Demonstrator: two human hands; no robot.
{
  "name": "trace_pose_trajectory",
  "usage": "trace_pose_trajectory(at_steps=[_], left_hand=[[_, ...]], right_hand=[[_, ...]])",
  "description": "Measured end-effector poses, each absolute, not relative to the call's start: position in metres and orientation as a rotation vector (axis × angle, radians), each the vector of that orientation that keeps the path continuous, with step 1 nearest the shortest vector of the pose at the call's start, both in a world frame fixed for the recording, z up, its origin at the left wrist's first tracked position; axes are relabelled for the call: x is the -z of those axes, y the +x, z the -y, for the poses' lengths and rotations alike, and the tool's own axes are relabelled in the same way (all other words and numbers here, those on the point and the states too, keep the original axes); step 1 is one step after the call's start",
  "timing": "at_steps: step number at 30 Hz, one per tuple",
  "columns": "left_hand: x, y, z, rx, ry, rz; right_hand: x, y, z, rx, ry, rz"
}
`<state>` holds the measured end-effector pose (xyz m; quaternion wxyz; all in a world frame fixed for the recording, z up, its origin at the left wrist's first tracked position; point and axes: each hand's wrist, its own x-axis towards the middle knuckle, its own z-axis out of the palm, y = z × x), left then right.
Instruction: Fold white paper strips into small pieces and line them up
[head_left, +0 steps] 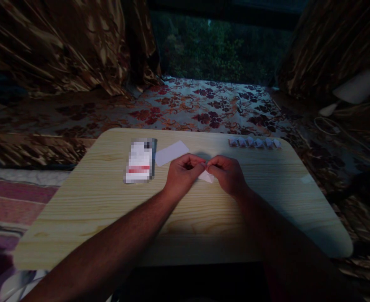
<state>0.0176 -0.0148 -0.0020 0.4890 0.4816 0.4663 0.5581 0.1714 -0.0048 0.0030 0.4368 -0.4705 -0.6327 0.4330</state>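
Observation:
Over the middle of the wooden table, my left hand (185,170) and my right hand (225,170) meet at the fingertips. Both pinch a small folded piece of white paper (207,177), which shows below and between the fingers; its upper part is hidden by them. Just beyond my left hand lies a flat white paper strip (171,153). Toward the far right edge stands a row of several small folded paper pieces (254,142).
A stack with a blurred white face and a red band (138,161) lies left on the wooden table (87,209). A small pale scrap (306,179) is at the right. Behind are a floral-covered ledge (204,98), curtains (87,42) and a white lamp (358,88).

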Motion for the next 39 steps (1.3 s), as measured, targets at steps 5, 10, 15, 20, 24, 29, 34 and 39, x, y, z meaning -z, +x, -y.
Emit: trace_pose_trajectory(at_steps=[5,10,15,20,24,29,34,39], left_hand=[[0.0007,0.0176,0.0134,-1.386,1.176,-1.147],[0.0033,0.0167,0.012,-1.405,1.155,-1.074],[0.0029,0.0166,0.0126,-1.377,1.157,-1.083],[0.0034,0.0167,0.0119,-1.362,1.106,-1.026],[0.0054,0.0156,0.0102,-1.367,1.051,-0.99],[0.0073,0.0138,0.0075,-1.38,1.036,-1.013],[0.0066,0.0132,0.008,-1.38,1.056,-1.05],[0.0071,0.0146,0.0097,-1.366,1.03,-1.019]], right_hand=[[-0.0013,0.1701,0.005,-1.06,-1.185,1.61],[-0.0001,0.1686,0.0045,-1.027,-1.198,1.632],[0.002,0.169,0.0038,-1.026,-1.207,1.635],[-0.0011,0.1724,0.0024,-1.113,-1.175,1.63],[-0.0023,0.1742,0.001,-1.161,-1.164,1.618],[-0.0024,0.1727,0.001,-1.189,-1.216,1.603],[-0.0046,0.1711,0.0032,-1.175,-1.265,1.652],[-0.0045,0.1733,0.0038,-1.134,-1.217,1.716]])
